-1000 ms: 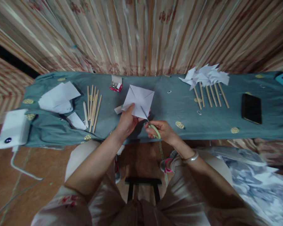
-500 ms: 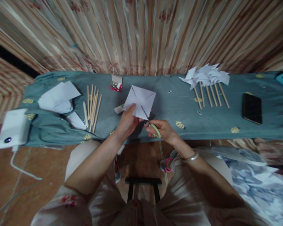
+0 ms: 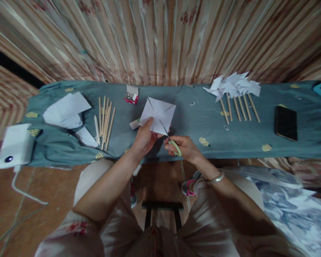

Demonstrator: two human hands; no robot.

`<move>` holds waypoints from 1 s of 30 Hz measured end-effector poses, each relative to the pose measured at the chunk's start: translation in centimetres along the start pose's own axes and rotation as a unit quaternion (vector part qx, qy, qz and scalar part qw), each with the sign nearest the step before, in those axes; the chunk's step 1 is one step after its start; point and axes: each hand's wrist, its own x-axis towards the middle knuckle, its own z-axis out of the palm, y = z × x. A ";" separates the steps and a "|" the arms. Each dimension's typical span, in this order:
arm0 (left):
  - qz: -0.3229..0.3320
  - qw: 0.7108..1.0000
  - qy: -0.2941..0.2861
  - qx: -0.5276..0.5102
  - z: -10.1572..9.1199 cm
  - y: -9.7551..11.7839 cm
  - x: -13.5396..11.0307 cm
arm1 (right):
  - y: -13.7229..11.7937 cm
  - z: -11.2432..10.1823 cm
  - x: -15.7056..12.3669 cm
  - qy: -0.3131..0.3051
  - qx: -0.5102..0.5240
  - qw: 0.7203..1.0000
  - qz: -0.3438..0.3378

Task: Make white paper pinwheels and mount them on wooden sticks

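Note:
A square sheet of white paper (image 3: 162, 111), slit from its corners toward the middle, is held by my left hand (image 3: 147, 137), thumb on top and fingers beneath. My right hand (image 3: 184, 147) grips a pair of scissors (image 3: 176, 148) with pale green handles. The blades lie at the paper's near right corner, along a slit. Just left of the sheet, partly hidden by it, is a small pale piece with some green (image 3: 134, 124). Behind it stands an open red box (image 3: 131, 98) of small metal pieces.
On the green cloth (image 3: 176, 150) lie white papers (image 3: 66, 110) and wooden sticks (image 3: 106, 123) at left. Paper pinwheels (image 3: 235, 85) on sticks and a black phone (image 3: 286, 123) lie at right. A white device (image 3: 16, 144) hangs by the left edge; a plastic bag (image 3: 296, 203) of paper stands right.
The paper has shifted very slightly to the left, and the scissors with it. Both hands keep their grip; the things on the table stay put.

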 end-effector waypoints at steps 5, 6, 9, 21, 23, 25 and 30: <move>0.000 1.000 0.015 0.002 -0.1 0.0 0.2 | 0.0 0.0 -0.1 -0.010 -0.008 1.000 0.010; 0.003 1.000 0.023 0.002 -0.2 0.0 0.4 | 0.1 -0.2 -0.2 -0.020 -0.015 1.000 0.012; 0.020 0.998 0.053 -0.013 -0.6 0.2 1.0 | 0.6 -1.3 -0.6 -0.035 -0.092 0.995 -0.003; 0.041 0.998 0.043 -0.005 -1.1 -0.9 1.3 | -1.2 -7.1 -2.3 0.250 -0.634 0.724 -0.104; 0.023 0.999 0.027 0.002 -0.7 -1.5 0.9 | -1.6 -7.4 -2.3 0.262 -0.679 0.682 -0.073; 0.000 1.000 0.006 0.010 -0.3 -1.9 0.6 | -1.9 -7.5 -2.2 0.277 -0.703 0.653 -0.056; -0.068 0.997 -0.032 0.026 0.7 -2.5 -0.3 | -2.5 -7.6 -1.5 0.296 -0.705 0.642 -0.055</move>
